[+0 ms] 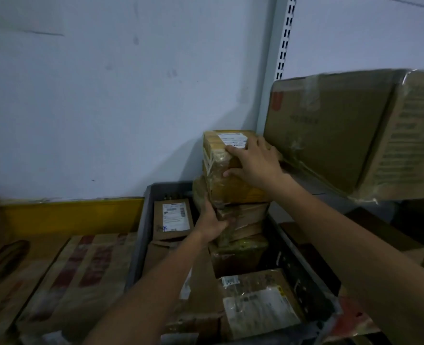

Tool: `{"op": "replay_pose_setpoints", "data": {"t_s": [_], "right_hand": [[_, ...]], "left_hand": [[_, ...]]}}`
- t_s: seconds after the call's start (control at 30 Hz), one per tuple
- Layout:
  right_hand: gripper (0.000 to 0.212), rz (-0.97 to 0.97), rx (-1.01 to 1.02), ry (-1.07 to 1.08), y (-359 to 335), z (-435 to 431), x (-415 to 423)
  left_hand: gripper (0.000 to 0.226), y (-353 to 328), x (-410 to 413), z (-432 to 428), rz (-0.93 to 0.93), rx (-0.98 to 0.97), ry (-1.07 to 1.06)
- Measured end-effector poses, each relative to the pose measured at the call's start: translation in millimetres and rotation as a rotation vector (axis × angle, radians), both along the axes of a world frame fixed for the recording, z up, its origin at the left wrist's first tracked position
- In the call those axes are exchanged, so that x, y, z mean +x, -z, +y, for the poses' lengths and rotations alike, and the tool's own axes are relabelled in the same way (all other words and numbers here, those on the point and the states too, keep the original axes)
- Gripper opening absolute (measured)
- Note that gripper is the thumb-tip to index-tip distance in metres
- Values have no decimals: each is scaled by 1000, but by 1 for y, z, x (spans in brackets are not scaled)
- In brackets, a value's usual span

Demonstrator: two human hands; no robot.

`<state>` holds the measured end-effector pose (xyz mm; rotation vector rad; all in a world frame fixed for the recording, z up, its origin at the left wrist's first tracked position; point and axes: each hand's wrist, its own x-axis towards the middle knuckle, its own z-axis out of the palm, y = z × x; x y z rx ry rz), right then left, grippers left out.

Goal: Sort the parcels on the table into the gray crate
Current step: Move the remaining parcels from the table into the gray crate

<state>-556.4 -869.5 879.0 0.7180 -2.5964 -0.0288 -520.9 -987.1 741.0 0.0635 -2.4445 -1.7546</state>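
Head view: right hand (255, 163) spread flat on the top parcel (216, 145), left hand (212, 224) gripping the stack (243, 215) midway in the gray crate (140, 235); uneven release could topple it.

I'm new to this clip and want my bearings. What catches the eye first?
A tall stack of taped parcels rises from the gray crate's far right corner. The right grip lies flat on top; the left grip holds its side. A big box juts from the shelf at right.
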Motion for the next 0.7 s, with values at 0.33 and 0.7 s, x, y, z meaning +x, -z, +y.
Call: {"op": "replay_pose_setpoints", "data": {"t_s": [0.33,0.7], "right_hand": [[71,-56,-42,74,3,5,-17],[69,66,-414,-359,16,-83,20]], "left_hand": [[86,-3,-18,-18,-34,-83,77],[104,-5,57,-100,51,-379,-211]]}}
